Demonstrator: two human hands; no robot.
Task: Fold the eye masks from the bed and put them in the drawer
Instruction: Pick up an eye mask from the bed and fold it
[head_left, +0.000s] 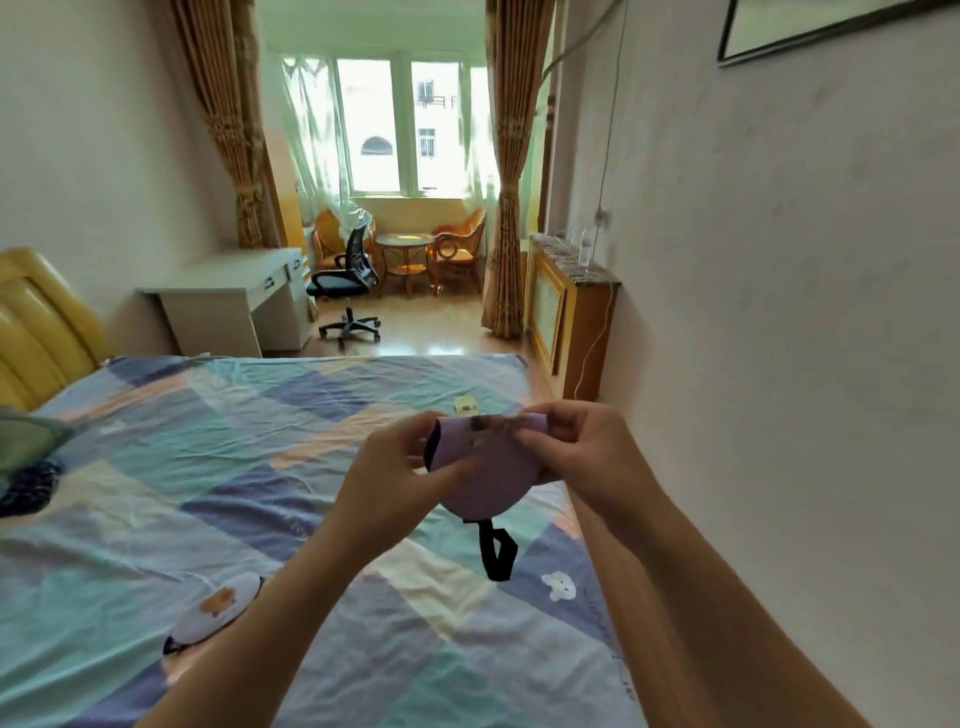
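A purple eye mask (480, 480) is held up over the bed (291, 467), partly doubled over, its black strap (498, 553) dangling below. My left hand (395, 467) pinches its left side and my right hand (576, 452) pinches its upper right edge. A second eye mask (215, 613), pale with an orange animal print, lies flat on the sheet at the lower left, partly behind my left forearm. The white desk with drawers (244, 291) stands beyond the bed at the left.
A yellow headboard (36, 322) and a dark pillow or cloth (26, 467) sit at the far left. A black office chair (345, 291) stands by the desk. A wooden radiator cabinet (566, 312) lines the right wall, which runs close to the bed.
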